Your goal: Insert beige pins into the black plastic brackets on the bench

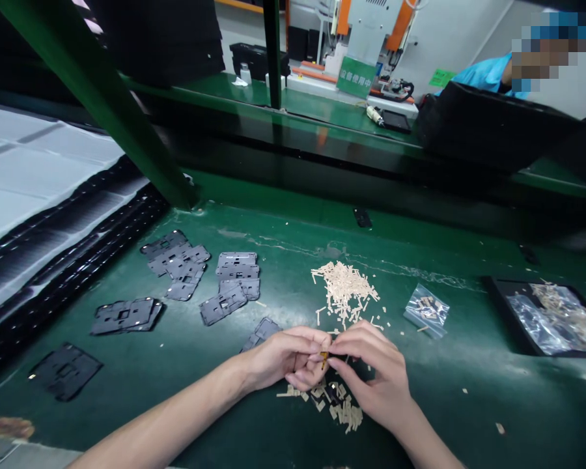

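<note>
My left hand (293,357) is closed in a pinch on a small amber-yellow and dark piece (324,357). The fingertips of my right hand (378,368) meet it from the other side, also pinched. The piece is too small to name with certainty. Just beyond my hands lies a heap of small beige strips (344,286). A second, looser scatter of beige pieces (346,415) lies under and in front of my hands, with a small black part (333,392) among them. Partly behind my left hand rests a flat black plastic plate (261,331).
Several flat black plates lie in stacks (239,270) and overlapping groups (183,260) to the left. At the right are a clear zip bag (427,309) and a black tray (498,312) holding bags. A green post (127,130) slants down at left. Someone in blue sits across, behind a black bin (493,127).
</note>
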Demonstrator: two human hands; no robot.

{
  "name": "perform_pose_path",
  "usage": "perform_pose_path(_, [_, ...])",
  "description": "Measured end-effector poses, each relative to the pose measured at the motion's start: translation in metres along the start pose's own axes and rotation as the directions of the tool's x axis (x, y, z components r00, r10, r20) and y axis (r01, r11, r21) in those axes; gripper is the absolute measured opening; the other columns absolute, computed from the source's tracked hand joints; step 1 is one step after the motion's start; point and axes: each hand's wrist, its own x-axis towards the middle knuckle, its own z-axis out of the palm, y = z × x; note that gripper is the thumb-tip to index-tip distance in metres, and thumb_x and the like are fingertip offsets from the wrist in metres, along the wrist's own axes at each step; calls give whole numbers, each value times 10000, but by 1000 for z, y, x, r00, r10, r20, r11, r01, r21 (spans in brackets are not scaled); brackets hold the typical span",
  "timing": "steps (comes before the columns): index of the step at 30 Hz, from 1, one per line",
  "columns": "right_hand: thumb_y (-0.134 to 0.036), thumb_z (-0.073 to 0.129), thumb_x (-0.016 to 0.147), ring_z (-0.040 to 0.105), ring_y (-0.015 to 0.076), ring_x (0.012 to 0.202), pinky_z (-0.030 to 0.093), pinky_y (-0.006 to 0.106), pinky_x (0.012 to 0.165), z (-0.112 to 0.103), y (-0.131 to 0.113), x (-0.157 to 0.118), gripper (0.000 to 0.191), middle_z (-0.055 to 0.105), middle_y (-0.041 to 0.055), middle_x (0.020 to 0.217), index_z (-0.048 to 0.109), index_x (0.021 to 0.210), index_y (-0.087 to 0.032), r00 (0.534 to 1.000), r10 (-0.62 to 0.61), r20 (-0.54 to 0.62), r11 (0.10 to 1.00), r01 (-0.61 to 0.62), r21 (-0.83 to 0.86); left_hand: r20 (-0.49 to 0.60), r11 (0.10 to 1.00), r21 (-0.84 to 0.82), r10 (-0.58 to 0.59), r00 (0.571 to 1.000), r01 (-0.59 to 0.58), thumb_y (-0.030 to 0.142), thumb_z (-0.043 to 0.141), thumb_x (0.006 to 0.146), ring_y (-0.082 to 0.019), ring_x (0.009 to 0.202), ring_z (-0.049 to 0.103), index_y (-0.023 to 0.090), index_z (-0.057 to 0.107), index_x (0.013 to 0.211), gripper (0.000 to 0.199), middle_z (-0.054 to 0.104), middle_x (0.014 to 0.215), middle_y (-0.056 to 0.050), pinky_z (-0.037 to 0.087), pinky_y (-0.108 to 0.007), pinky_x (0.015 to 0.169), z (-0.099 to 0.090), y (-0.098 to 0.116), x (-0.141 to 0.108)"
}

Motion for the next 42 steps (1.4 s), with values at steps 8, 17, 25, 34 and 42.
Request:
perform_pose_path(8, [-67, 556, 755, 562, 156, 669, 468, 321, 599, 2, -3, -2, 163, 621, 30, 744, 610, 833, -199, 999, -28, 40, 999, 28, -19, -20, 995, 89, -32, 999, 33, 212, 481, 735, -62, 404, 215, 165, 408, 618, 145, 328, 468, 43, 107, -209, 392, -1, -3, 0])
perform_pose_path(17, [-126, 526, 775, 507, 144, 589, 409, 283, 512, 2, -1, -1, 92, 573, 17, 655, 575, 728, -189, 987, 94, -128, 993, -102, -61, -469, 398, 873, 520, 714, 283, 349, 430, 843, -129, 604, 453, 200, 478, 830, 157, 483, 676, 18, 344, -225, 541, 8, 21, -53])
perform_pose_path(25, [-113, 531, 777, 465, 139, 574, 383, 275, 509, 5, 1, -1, 107, 569, 16, 653, 565, 707, -186, 981, 134, -143, 988, -143, -52, -469, -273, 567, 668, 577, 777, 186, 400, 784, -268, 854, 548, 139, 527, 884, 168, 545, 899, -121, 425, -282, 525, 16, -19, -44])
perform_pose_path(34, [-174, 557, 754, 486, 112, 529, 411, 228, 474, 10, 5, -5, 74, 566, 14, 666, 571, 681, -172, 887, 439, -139, 891, -410, 197, -505, 584, 798, 517, 691, 147, 287, 458, 814, -184, 678, 574, 149, 515, 857, 156, 575, 802, -55, 478, -277, 528, -3, 9, -26])
perform_pose_path(42, [-223, 580, 749, 545, 124, 637, 432, 201, 514, 7, 6, -1, 82, 574, 20, 725, 563, 694, -165, 801, 584, -128, 773, -501, 390, -477, 927, 262, 367, 798, -270, 285, 579, 795, -72, 585, 499, 147, 465, 828, 182, 546, 701, 15, 409, -152, 513, 14, -17, 18])
